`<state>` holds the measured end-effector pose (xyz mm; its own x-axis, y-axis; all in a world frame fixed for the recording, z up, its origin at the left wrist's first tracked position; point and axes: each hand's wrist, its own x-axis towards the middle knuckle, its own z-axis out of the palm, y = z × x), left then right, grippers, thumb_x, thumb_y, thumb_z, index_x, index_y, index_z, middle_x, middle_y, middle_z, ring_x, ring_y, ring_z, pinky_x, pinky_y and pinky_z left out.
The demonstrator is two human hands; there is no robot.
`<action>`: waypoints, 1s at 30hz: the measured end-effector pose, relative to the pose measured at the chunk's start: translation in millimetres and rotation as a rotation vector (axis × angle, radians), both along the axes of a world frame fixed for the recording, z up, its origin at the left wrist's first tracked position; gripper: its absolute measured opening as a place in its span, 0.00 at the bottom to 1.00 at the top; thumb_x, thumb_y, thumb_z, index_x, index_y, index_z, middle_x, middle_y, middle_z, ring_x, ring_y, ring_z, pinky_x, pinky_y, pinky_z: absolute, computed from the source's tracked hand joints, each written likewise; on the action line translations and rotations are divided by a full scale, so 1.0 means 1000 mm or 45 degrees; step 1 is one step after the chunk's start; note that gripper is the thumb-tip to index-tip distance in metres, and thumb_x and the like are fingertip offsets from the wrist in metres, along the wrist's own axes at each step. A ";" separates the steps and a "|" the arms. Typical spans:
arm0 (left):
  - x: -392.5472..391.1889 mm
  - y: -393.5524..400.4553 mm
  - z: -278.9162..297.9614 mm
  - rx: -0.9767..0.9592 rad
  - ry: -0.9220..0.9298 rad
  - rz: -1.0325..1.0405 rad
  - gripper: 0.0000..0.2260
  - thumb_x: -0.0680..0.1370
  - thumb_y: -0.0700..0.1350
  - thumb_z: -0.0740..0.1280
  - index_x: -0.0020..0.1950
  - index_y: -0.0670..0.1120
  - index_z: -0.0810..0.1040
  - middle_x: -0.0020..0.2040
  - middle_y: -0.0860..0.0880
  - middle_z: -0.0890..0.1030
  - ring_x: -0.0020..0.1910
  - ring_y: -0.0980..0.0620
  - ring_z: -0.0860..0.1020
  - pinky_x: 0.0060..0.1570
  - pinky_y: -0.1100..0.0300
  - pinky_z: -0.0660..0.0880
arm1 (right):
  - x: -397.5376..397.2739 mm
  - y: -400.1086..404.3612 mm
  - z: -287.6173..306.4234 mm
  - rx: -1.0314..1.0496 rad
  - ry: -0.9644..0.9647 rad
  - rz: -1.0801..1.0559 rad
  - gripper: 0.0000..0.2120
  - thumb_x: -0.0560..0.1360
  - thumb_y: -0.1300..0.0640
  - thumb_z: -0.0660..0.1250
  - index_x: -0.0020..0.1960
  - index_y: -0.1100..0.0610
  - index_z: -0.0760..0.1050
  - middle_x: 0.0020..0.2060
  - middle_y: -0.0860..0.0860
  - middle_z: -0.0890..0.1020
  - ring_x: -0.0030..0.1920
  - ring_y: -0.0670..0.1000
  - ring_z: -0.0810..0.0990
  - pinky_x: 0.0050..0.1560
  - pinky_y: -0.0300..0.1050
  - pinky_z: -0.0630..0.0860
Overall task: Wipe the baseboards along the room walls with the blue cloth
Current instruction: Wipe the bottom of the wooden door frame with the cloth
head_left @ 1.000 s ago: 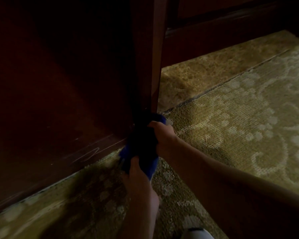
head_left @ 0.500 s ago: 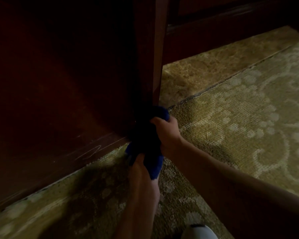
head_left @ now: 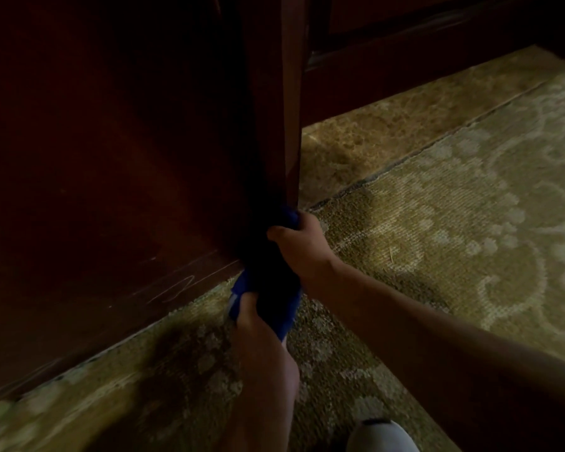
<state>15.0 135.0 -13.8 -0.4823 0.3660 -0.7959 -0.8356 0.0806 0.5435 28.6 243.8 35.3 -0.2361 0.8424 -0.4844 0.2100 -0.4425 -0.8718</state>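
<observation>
1. Since the earlier frame, the blue cloth has been carried slightly up the corner of the dark wooden panel, with both hands kept on it.
2. At the foot of that corner, where the baseboard meets the patterned carpet, the cloth is bunched.
3. Its upper end is gripped by the right hand, fingers curled round it.
4. Its lower end is pinched by the left hand.
5. Pale scratches are seen on the baseboard; no writing can be read.
6. A white shoe tip is seen at the bottom edge.
</observation>
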 end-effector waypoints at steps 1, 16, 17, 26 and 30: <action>0.000 0.003 0.009 0.056 0.111 -0.002 0.14 0.82 0.42 0.61 0.67 0.50 0.75 0.55 0.48 0.81 0.58 0.45 0.79 0.53 0.56 0.72 | 0.000 -0.002 0.008 0.052 0.028 -0.057 0.16 0.66 0.57 0.67 0.54 0.54 0.77 0.48 0.56 0.84 0.48 0.57 0.84 0.53 0.61 0.81; -0.018 -0.009 0.020 0.118 -0.040 0.015 0.12 0.83 0.40 0.62 0.65 0.46 0.77 0.52 0.46 0.83 0.54 0.46 0.82 0.52 0.55 0.77 | -0.010 -0.006 0.014 0.057 -0.242 -0.002 0.23 0.66 0.53 0.63 0.60 0.56 0.75 0.52 0.59 0.82 0.52 0.62 0.82 0.57 0.60 0.79; -0.017 -0.006 0.028 0.153 0.101 -0.009 0.12 0.84 0.42 0.60 0.65 0.46 0.78 0.51 0.44 0.83 0.48 0.47 0.82 0.49 0.56 0.77 | -0.012 -0.007 0.026 0.144 -0.209 -0.069 0.21 0.66 0.52 0.63 0.58 0.56 0.76 0.50 0.57 0.82 0.50 0.61 0.82 0.55 0.59 0.80; -0.025 0.004 0.026 0.048 -0.021 0.094 0.16 0.85 0.46 0.58 0.71 0.45 0.75 0.58 0.43 0.82 0.54 0.41 0.81 0.44 0.56 0.78 | -0.006 -0.021 -0.009 0.079 -0.027 -0.094 0.21 0.67 0.51 0.65 0.59 0.54 0.75 0.49 0.54 0.83 0.48 0.55 0.83 0.54 0.58 0.81; -0.022 -0.016 0.019 -0.005 -0.089 0.198 0.16 0.83 0.45 0.61 0.69 0.42 0.76 0.55 0.46 0.84 0.53 0.45 0.83 0.46 0.58 0.78 | 0.010 -0.042 -0.039 -0.259 -0.105 -0.141 0.16 0.74 0.54 0.67 0.62 0.53 0.76 0.49 0.55 0.83 0.48 0.56 0.84 0.56 0.60 0.80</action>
